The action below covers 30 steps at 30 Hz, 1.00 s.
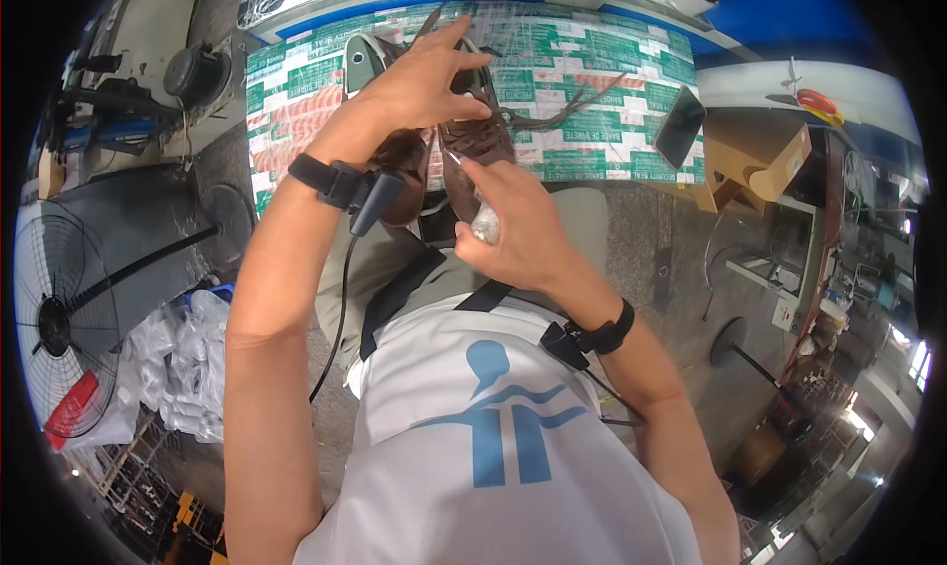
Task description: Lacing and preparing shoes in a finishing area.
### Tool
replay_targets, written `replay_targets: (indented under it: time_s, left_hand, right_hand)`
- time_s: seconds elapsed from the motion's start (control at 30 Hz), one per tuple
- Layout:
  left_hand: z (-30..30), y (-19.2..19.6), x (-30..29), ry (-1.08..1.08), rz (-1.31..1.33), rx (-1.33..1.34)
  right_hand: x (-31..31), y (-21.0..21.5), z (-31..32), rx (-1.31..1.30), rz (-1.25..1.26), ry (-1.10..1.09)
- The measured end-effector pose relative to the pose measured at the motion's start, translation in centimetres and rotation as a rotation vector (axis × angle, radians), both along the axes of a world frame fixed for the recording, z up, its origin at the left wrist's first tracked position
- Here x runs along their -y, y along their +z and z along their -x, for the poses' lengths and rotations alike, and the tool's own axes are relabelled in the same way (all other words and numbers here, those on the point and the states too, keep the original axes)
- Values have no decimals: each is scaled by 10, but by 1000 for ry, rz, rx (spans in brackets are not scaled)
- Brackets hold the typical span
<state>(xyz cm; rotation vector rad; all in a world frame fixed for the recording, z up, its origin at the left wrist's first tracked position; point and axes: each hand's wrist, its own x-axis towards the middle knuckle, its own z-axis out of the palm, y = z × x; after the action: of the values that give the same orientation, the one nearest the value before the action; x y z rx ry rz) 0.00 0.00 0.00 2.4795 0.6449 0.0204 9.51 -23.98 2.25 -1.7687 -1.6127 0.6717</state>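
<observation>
A pair of brown lace-up shoes stands side by side at the near edge of the table (631, 101), toes toward me. The right-hand shoe (478, 143) has loose dark laces (552, 121) trailing to the right; the left-hand shoe (400, 175) shows a grey insole in its opening. My left hand (419, 81) lies across the tops of both shoes, fingers spread apart and open. Closed around a small tool with a pale, wrapped-looking handle (484, 224) is my right hand (518, 220). Its thin tip is by the right-hand shoe's inner side; the tool's exact kind is unclear.
Green, white and red printed tape covers the table. A dark phone (681, 128) lies at its right end, beside an open cardboard box (760, 155). On the left stand a floor fan (59, 323) and a heap of clear plastic bags (182, 368). Cables hang from both wrist straps.
</observation>
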Motion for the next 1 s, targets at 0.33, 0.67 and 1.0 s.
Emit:
replay_targets:
  time_s: [0.33,0.67,1.0]
  left_hand:
    - [-4,-1,-7,-48,79,70]
    - [1,6,-7,-45,206,56]
    - [1,-4,2,2,112,89]
  right_hand:
    - [-9,3,36,-129,-125,188]
    - [14,9,-30,-106,-23,-188]
    - [25,-7,-39,251,-113,-28]
